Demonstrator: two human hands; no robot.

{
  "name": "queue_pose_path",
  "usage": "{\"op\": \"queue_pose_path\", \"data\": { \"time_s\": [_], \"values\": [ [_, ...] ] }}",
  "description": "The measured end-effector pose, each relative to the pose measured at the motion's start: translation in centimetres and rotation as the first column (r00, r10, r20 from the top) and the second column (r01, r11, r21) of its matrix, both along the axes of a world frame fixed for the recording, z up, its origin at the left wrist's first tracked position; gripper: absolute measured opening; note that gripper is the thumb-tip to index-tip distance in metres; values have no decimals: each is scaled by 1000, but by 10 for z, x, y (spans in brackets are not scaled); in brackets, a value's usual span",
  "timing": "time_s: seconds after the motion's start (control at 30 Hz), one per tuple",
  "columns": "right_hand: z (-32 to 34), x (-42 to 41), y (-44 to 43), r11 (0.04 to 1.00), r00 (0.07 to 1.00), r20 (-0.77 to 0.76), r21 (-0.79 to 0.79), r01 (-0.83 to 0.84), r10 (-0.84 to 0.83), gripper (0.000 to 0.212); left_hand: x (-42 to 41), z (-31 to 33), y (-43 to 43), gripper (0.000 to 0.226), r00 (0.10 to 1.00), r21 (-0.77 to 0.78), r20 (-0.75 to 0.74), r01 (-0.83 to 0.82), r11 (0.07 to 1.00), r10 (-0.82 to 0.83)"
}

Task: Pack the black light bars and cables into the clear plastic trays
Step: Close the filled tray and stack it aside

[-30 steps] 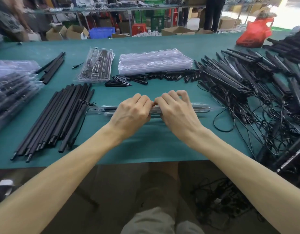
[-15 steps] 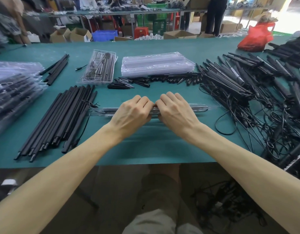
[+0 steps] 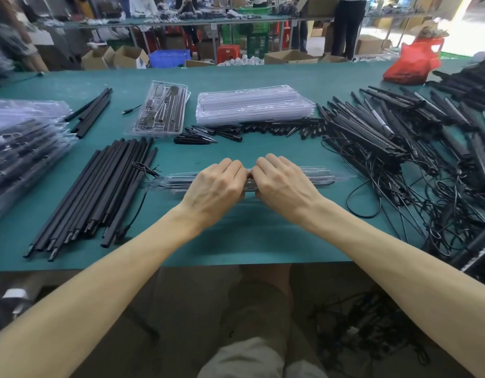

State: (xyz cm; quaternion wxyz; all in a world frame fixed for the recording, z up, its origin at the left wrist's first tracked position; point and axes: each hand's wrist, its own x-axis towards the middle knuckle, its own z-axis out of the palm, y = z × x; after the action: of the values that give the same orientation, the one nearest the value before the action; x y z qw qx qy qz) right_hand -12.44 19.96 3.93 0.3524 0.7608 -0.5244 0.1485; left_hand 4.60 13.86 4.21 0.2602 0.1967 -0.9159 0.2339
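clear tray [image 3: 317, 178] lies flat on the green table [image 3: 235, 236], straight ahead of the person, with its long axis running left to right; a dark bar and a thin cable show inside. left hand [image 3: 216, 184] and right hand [image 3: 282, 184] sit side by side on the tray's middle, knuckles almost touching, fingers curled over it in a grip; fingertips hidden. both hands equally near, both tray ends free. left of the tray: loose light bars [image 3: 99, 197], just beside its end. right of the tray: tangled bars and cables [image 3: 399, 148]. beyond the tray: small black parts [image 3: 276, 128], then a stack of empty trays [image 3: 252, 107]. probable step: pressing the tray shut, nothing obstructing
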Motion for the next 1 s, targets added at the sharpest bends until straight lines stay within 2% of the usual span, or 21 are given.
{"op": "queue_pose_path", "data": {
  "time_s": [0.13,0.43,0.67,1.0],
  "values": [
    [-4,-3,1,1000,998,-60,-3,-13,13,14,0,-3,2,7,1000,-43,-4,-9,999,9],
    [6,-8,-8,998,980,-199,-57,-40,28,20,0,10,-4,10,1000,-48,-9,27,998,-27],
    [9,-10,-10,999,987,-154,-22,-50,46,14,-6,10,-3,5,998,49,42,-57,997,55],
    [6,-9,-11,998,989,-130,-3,-64,63,18,-5,9,-3,9,997,45,57,-51,998,48]
  ]
}}
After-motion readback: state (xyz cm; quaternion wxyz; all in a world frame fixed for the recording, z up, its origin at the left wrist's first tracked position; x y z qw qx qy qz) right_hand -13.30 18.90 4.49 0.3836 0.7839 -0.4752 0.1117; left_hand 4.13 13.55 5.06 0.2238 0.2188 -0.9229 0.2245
